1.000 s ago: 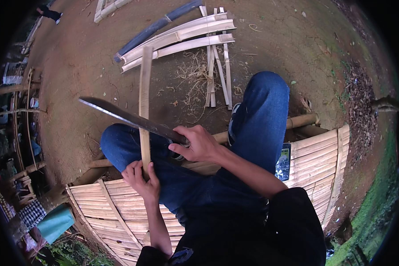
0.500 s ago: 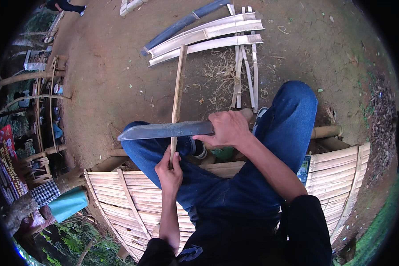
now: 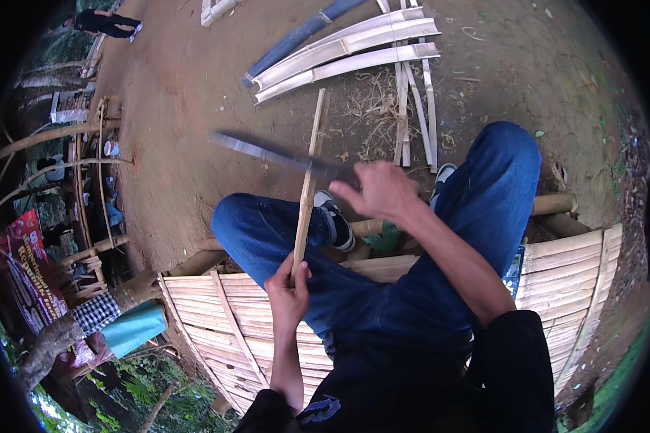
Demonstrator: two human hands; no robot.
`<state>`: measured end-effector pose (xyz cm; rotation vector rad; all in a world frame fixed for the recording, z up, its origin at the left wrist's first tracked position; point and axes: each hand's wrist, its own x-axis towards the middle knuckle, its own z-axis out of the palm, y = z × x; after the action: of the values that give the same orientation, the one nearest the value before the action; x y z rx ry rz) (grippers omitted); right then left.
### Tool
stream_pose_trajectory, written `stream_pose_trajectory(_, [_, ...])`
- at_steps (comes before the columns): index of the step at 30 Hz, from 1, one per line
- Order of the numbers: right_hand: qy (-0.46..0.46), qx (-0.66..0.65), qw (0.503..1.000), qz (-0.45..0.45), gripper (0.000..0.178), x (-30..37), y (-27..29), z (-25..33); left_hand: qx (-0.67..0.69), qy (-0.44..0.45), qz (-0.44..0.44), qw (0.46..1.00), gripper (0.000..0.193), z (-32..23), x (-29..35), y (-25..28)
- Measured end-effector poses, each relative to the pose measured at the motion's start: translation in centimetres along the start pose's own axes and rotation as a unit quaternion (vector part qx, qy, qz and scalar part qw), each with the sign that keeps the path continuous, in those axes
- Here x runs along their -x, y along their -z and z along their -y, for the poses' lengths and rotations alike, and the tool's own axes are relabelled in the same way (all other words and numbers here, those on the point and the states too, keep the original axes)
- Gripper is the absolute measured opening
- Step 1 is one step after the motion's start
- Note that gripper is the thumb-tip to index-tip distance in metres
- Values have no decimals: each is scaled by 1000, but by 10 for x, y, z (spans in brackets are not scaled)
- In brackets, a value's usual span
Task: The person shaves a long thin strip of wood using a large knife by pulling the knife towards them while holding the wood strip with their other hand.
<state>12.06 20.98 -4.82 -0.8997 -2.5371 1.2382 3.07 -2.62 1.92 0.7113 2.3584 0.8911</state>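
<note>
My left hand [image 3: 287, 290] grips the near end of a narrow bamboo strip [image 3: 305, 209], which points up and away between my knees. In my right hand [image 3: 388, 190] is the handle of a machete [image 3: 267, 150], its long dark blade smeared by motion. The blade crosses the strip around the middle of its length; whether it touches the wood I cannot tell. The machete's handle is mostly hidden inside my fist.
I sit on a bamboo-slat bench [image 3: 217, 307]. Split bamboo halves [image 3: 347, 68] and a dark pole [image 3: 296, 47] lie ahead, beside thin strips [image 3: 417, 108] and curled shavings [image 3: 372, 101]. At left are a banner [image 3: 32, 270], a teal cloth [image 3: 133, 328] and a distant person [image 3: 108, 23].
My right hand has pushed the machete farther out along the strip, tilting the blade's tip away from me. The strip leans more to the right, and the whole view has shifted slightly.
</note>
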Motion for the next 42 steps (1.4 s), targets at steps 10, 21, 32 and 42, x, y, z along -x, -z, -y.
stream_pose_trajectory(10, [137,31,989,-47,71,5,-20,3,2,-58,-13,998,27,-6,-9,12])
stream_pose_trajectory(21, [108,57,991,-51,72,8,-7,4,27,-52,-19,998,29,-7,-11,7])
stream_pose_trajectory(32, [50,35,995,-78,70,1,-10,2,31,-54,-22,998,26,4,-5,8])
stream_pose_trajectory(42, [215,83,973,8,73,9,2,18,-11,-79,21,997,28,-19,-14,1])
